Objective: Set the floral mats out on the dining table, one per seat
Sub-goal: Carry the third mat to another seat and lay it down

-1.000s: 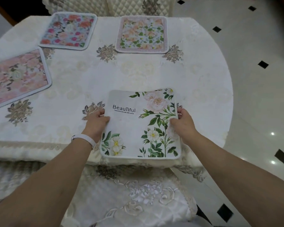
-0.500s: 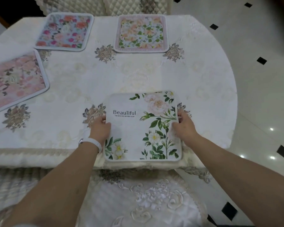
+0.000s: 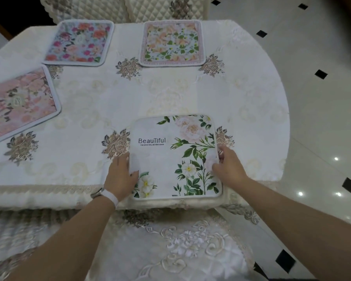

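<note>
A white floral mat [image 3: 166, 157] printed "Beautiful" lies flat at the near edge of the dining table [image 3: 170, 94]. My left hand [image 3: 120, 175] lies along its left edge, fingers straight on the cloth and thumb resting on the mat. My right hand [image 3: 229, 167] holds the right edge, fingers curled round it and thumb on top. Three other mats lie flat: a pink mat [image 3: 18, 104] at the left, a blue mat with red flowers [image 3: 79, 43] at the far left, and a peach mat [image 3: 171, 43] at the far middle.
A cream embroidered cloth covers the table. Two quilted chair backs [image 3: 109, 7] stand behind the far edge. A lace-covered chair seat [image 3: 180, 246] is right below me. Glossy tiled floor [image 3: 322, 118] lies to the right of the rounded table end.
The white mat's lifted far edge has come down flat, and the mat has slid a little further onto the table. My left fingers have straightened along its edge.
</note>
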`<state>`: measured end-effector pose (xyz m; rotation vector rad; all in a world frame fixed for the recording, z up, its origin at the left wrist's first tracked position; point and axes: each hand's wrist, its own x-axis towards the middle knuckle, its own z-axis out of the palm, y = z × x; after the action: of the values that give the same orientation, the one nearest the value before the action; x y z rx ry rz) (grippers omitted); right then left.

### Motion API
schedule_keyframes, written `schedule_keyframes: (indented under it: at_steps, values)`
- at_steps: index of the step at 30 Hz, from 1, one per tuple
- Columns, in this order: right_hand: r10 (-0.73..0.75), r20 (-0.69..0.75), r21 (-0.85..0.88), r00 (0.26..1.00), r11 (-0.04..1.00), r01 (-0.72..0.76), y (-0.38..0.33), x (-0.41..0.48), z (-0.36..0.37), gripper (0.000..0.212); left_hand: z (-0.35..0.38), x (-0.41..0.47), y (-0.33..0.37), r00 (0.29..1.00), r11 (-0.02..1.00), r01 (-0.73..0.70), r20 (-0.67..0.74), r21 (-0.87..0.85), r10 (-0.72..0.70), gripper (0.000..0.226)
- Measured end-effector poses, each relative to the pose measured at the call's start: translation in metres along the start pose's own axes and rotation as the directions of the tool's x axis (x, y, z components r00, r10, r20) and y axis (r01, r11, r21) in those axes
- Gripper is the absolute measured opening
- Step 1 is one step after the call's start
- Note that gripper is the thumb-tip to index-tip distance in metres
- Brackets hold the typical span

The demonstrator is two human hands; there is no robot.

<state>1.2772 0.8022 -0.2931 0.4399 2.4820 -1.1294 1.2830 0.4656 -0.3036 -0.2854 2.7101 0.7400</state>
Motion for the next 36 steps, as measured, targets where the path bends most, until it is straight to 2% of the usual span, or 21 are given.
schedule_keyframes:
  at_steps: [3, 5, 9, 14, 19, 30, 36]
  values:
    - [-0.129, 0.016, -0.284, 0.992, 0.950, 0.128, 0.020, -0.019, 0.009, 0.054, 0.002, -0.018, -0.015, 0.988, 0.982, -0.151, 0.059, 0.118, 0.145, 0.079]
    - [-0.207, 0.039, -0.340, 0.977, 0.917, 0.208, 0.028, -0.030, 0.013, 0.049, 0.005, -0.027, -0.025, 0.982, 0.972, -0.179, 0.092, 0.150, 0.166, 0.094]
    - [-0.219, 0.102, -0.370, 0.970, 0.897, 0.241, 0.037, -0.047, 0.020, 0.057, 0.014, -0.041, -0.039, 0.974, 0.960, -0.215, 0.109, 0.179, 0.198, 0.110]
    - [-0.240, 0.135, -0.414, 0.961, 0.868, 0.275, 0.043, -0.053, 0.017, 0.070, 0.015, -0.038, -0.039, 0.965, 0.951, -0.261, 0.072, 0.165, 0.252, 0.109]
    - [-0.314, 0.099, -0.406, 0.944, 0.854, 0.326, 0.054, -0.060, 0.027, 0.061, 0.018, -0.036, -0.044, 0.954, 0.939, -0.297, 0.086, 0.171, 0.286, 0.109]
    - [-0.342, 0.061, -0.390, 0.938, 0.857, 0.338, 0.060, -0.064, 0.031, 0.049, 0.027, -0.028, -0.051, 0.951, 0.950, -0.303, 0.081, 0.073, 0.297, 0.104]
    - [-0.291, 0.115, -0.385, 0.950, 0.868, 0.313, 0.057, -0.065, 0.028, 0.049, 0.028, -0.029, -0.054, 0.953, 0.954, -0.295, 0.083, 0.055, 0.290, 0.098]
